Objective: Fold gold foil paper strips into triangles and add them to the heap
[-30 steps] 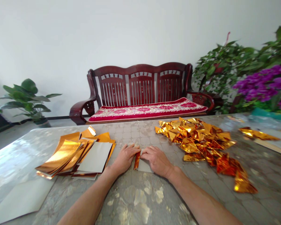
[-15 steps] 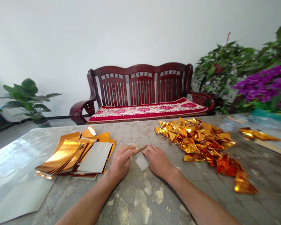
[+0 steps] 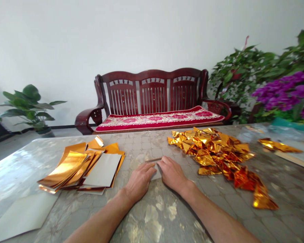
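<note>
I am pinching the paper sheet (image 3: 156,174) with the right hand (image 3: 173,174); it is lying between both hands' fingers. The left hand (image 3: 141,179) is touching it, grip unclear to me. Folded gold pieces (image 3: 212,148) are lying right of the fingers, a paper stack (image 3: 102,171) left.

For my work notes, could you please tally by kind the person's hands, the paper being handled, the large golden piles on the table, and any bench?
Hands: 2 (left hand, right hand)
Handled paper: 1
Large golden piles: 2 (flat sheets, folded pieces)
Wooden bench: 1
Total: 6
</note>
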Tool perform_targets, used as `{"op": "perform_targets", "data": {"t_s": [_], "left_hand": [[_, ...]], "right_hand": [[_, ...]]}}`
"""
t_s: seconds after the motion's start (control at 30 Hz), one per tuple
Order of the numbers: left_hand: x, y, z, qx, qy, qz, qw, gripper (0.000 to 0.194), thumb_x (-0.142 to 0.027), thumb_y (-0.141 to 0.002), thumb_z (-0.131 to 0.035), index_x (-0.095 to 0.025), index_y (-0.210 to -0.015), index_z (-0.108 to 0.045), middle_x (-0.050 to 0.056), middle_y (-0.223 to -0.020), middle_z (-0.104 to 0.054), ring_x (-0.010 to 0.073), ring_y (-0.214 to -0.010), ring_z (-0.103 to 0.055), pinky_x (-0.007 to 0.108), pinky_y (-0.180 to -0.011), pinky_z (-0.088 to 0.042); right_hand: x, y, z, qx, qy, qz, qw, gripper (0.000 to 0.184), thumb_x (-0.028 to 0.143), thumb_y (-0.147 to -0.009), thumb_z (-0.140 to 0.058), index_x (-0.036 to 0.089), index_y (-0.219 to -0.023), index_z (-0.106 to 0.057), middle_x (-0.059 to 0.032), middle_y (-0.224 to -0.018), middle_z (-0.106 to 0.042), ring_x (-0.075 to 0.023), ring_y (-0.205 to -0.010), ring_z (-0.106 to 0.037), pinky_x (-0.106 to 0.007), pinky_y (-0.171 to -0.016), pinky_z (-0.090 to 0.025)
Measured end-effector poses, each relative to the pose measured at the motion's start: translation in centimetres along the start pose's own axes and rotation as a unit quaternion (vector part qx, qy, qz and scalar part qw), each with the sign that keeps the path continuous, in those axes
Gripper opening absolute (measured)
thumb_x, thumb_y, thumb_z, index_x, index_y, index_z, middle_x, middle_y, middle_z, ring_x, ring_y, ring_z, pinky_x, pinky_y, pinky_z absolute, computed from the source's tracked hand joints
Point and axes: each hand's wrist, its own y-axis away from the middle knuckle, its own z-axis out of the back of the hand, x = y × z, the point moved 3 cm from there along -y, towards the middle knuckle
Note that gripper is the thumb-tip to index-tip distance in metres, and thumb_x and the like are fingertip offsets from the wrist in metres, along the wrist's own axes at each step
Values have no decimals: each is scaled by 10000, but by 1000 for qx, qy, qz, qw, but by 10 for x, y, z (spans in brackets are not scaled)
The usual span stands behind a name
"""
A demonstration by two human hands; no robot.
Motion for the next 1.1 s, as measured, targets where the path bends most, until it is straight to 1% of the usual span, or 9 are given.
{"op": "perform_targets", "data": {"t_s": [0.13,0.3,0.43,0.53,0.63,0.73,0.87,0.97,1.1], "left_hand": [[-1,-3,-2,30,-33,21,999,269,-67,-897,-433,-207,-1030,-621,69,-1256,-629,204,-1167,-581,357,-1019,-478],[-2,-4,-3,43,-69,40,996,263,-88,-902,-427,-205,-1070,-592,79,-1293,-589,223,-1193,-548,380,-1014,-470],[-3,-6,-1,40,-88,56,994,233,-111,-914,-418,-219,-1039,-581,70,-1140,-636,224,-1101,-563,383,-971,-473],[-5,-7,2,40,-100,56,993,211,-146,-940,-397,-219,-1029,-573,68,-1059,-645,226,-1050,-568,382,-947,-462],[-8,-8,5,49,-115,47,991,182,-186,-947,-408,-212,-1034,-566,69,-1035,-647,234,-1019,-575,394,-931,-443],[-9,-9,8,58,-122,49,990,137,-266,-919,-503,-212,-1030,-562,64,-1005,-654,244,-993,-584,399,-917,-424],[-11,-10,12,65,-118,48,990,242,-368,-860,-612,-214,-1039,-558,65,-990,-664,261,-992,-594,402,-902,-406],[-10,-10,12,61,-111,51,991,297,-391,-831,-651,-215,-1052,-559,63,-979,-675,264,-987,-605,404,-906,-400],[-5,-10,8,58,-113,51,991,187,-339,-876,-605,-218,-1017,-578,54,-969,-688,245,-969,-620,380,-876,-412]], "right_hand": [[-2,0,-2,-1,-6,-4,1000,255,58,-869,-445,189,-981,-633,-97,-1022,-606,-205,-983,-563,-285,-803,-404],[-2,0,-4,-7,-6,-5,1000,266,63,-878,-435,192,-981,-644,-86,-1010,-614,-194,-978,-567,-273,-796,-405],[-2,-1,-2,-10,-15,-9,1000,275,73,-865,-451,199,-986,-665,-80,-989,-620,-189,-960,-577,-269,-779,-406],[-11,-2,5,6,-37,-9,999,265,170,-848,-528,230,-1049,-688,-62,-969,-627,-199,-949,-585,-279,-768,-411],[-27,-5,13,60,-84,47,994,424,332,-737,-687,261,-1154,-680,-47,-1008,-632,-225,-961,-577,-303,-799,-424],[-42,-5,17,97,-117,100,983,502,263,-666,-714,277,-1166,-678,-35,-1043,-630,-224,-1008,-565,-311,-864,-420],[-48,-5,17,74,-97,100,988,383,140,-714,-617,258,-1069,-701,-35,-1021,-641,-203,-1003,-577,-297,-876,-409],[-42,-5,14,42,-76,87,992,275,144,-786,-573,240,-1006,-707,-37,-1000,-656,-193,-993,-590,-283,-850,-409],[-37,-6,12,15,-72,61,995,171,208,-859,-543,228,-895,-709,-32,-945,-668,-184,-944,-600,-277,-805,-410]]}}
